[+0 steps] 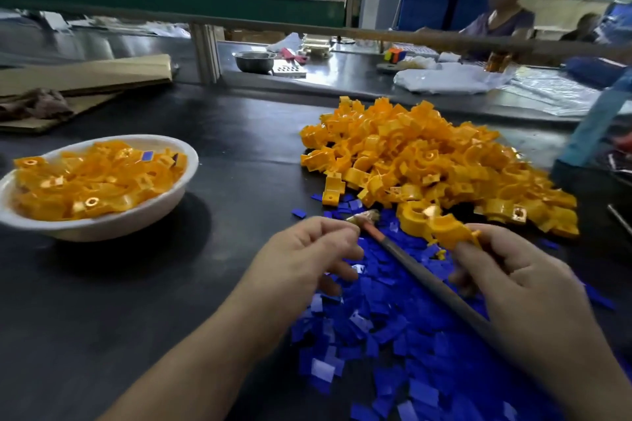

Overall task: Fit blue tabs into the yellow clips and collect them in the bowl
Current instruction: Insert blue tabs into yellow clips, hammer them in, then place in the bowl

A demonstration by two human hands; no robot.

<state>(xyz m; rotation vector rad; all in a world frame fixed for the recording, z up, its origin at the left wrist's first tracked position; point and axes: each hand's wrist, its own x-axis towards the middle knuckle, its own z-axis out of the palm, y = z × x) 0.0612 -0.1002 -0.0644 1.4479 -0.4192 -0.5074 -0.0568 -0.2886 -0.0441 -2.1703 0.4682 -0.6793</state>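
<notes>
My right hand (513, 284) pinches a yellow clip (448, 232) just in front of the big heap of yellow clips (427, 154). My left hand (304, 256) hovers over the spread of blue tabs (393, 328), its fingers curled down, with one blue tab (357, 268) at the fingertips. A small hammer (367, 216) lies between the hands, its grey handle (427, 278) running back under my right hand. The white bowl (113, 229) at the left holds several yellow clips, some showing blue tabs.
Cardboard and a rag (37, 106) lie at the far left. A metal rail (307, 26) divides this bench from another, where a steel bowl (254, 61), plastic bags (444, 79) and a seated person (502, 20) are. A blue object (588, 133) stands at the right edge.
</notes>
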